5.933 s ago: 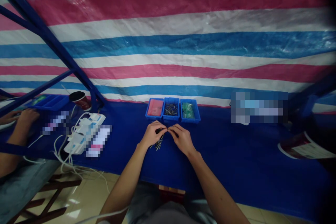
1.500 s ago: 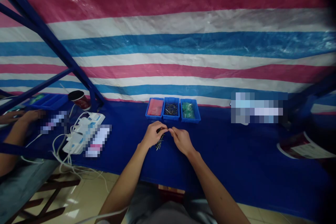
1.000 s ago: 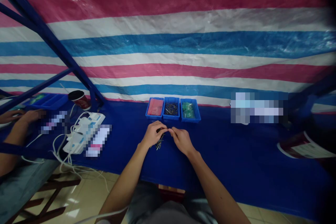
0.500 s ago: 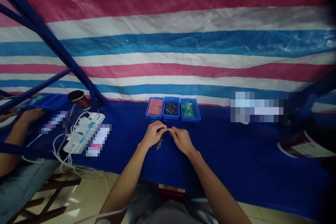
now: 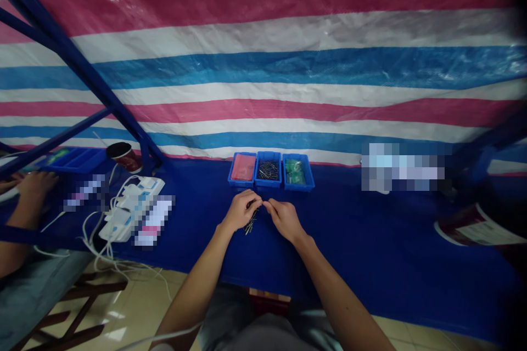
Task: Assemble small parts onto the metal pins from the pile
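Observation:
My left hand [image 5: 242, 210] is closed, its fingertips pinched together near those of my right hand [image 5: 284, 218]. The right hand is closed too, thumb and forefinger pressed in a pinch. Whatever lies between the fingertips is too small to make out. Below the left palm, a bunch of thin dark and brass-coloured pins [image 5: 249, 225] sticks out, partly hidden by the hand. Just beyond the hands stand three blue bins: one with pink cards or packets [image 5: 243, 166], one with many similar thin pins [image 5: 269, 170], one with green-and-clear plastic bags [image 5: 295, 171].
To the left, a white power strip [image 5: 134, 208] with tangled cables lies beside a blurred-out phone-like item [image 5: 154, 221]. A dark red cup [image 5: 125, 157] stands near the blue frame [image 5: 94, 79]. Another person's hand [image 5: 37, 184] works at far left. A maroon tub [image 5: 480, 226] is at right.
My hands keep nearly the same pose and place. At far left, the other person's hand has shifted a little to the left.

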The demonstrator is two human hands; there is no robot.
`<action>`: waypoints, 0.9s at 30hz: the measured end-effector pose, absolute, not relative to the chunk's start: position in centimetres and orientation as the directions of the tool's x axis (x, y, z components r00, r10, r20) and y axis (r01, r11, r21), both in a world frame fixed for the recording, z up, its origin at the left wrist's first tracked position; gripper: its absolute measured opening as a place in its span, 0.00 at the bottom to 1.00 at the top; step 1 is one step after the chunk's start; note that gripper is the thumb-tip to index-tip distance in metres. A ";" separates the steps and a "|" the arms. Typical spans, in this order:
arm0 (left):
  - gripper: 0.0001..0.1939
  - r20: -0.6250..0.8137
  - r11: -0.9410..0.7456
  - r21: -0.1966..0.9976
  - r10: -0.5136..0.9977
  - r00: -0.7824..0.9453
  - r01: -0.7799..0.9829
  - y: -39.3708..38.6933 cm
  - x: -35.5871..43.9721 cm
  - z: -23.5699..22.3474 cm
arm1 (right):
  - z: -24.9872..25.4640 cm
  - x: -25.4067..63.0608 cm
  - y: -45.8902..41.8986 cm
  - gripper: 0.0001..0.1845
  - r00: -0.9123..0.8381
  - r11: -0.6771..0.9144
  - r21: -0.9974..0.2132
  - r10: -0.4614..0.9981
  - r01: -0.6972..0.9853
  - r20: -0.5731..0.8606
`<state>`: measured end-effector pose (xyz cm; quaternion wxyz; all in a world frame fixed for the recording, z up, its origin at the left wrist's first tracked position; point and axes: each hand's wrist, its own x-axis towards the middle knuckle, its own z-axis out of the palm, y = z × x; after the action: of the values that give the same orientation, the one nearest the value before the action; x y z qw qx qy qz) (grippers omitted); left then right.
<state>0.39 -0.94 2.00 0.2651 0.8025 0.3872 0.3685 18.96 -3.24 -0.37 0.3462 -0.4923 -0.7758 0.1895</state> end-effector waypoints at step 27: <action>0.20 0.331 -0.511 0.748 0.840 0.431 0.423 -1.0 0.6 2.0 | -0.1 18.9 -3.4 0.23 -0.302 0.482 -0.646 0.876 0.592 0.377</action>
<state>0.64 -1.01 2.03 0.2932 0.7933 0.3980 0.3554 18.88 -3.43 -0.08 0.3592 -0.4690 -0.7823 0.1976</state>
